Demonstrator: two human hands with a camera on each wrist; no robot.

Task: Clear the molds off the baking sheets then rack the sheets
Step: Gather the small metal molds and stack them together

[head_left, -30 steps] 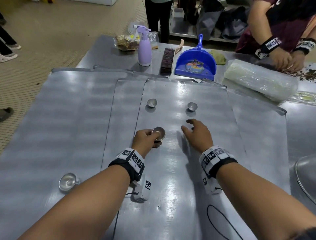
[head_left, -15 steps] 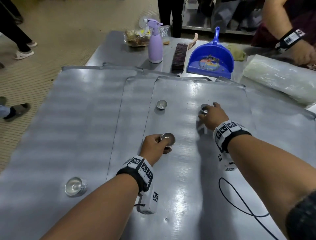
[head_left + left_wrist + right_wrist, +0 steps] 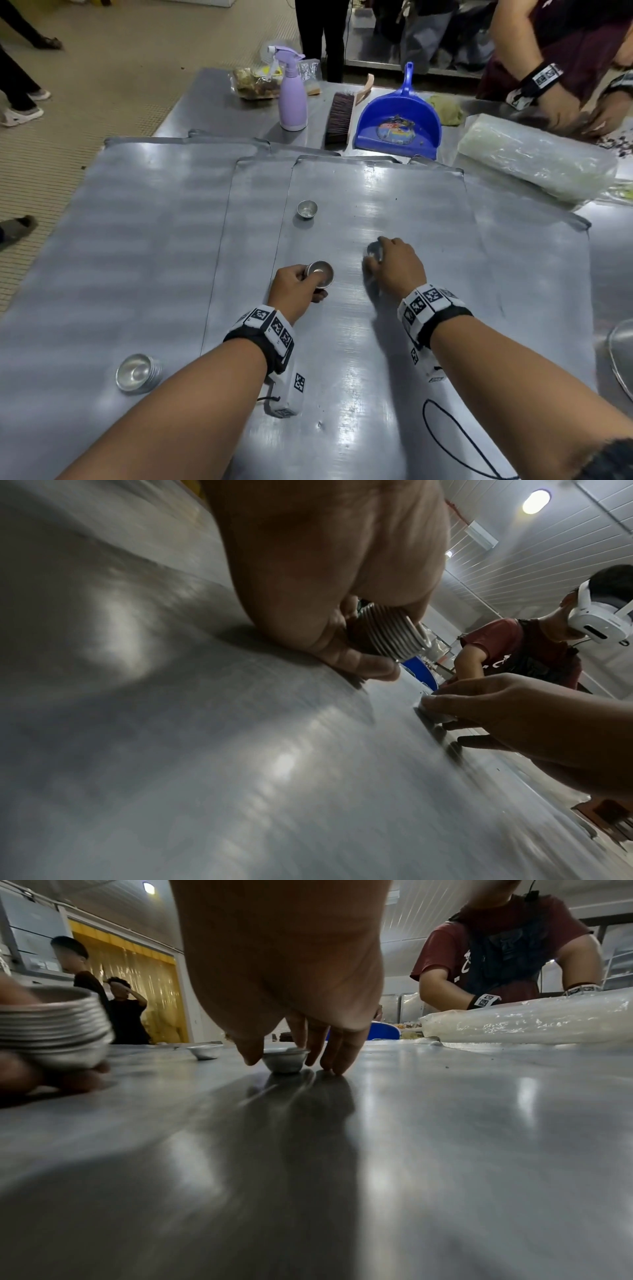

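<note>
Metal mold (image 3: 286, 1060) pinched in our right hand (image 3: 395, 265): we'd lift straight, then nest it squarely into the stack (image 3: 320, 273) our left hand (image 3: 294, 291) grips.

Overlapping grey sheets (image 3: 376, 359) lie flat; a nested mold stack (image 3: 320, 273) is held tilted; single small metal molds sit upright at centre (image 3: 307, 209), right (image 3: 285, 1059) and front-left (image 3: 137, 372).

molds (image 3: 307, 209) — 2 single, 2 stacks | sheets (image 3: 376, 359) — 4 | hands — 2
</note>
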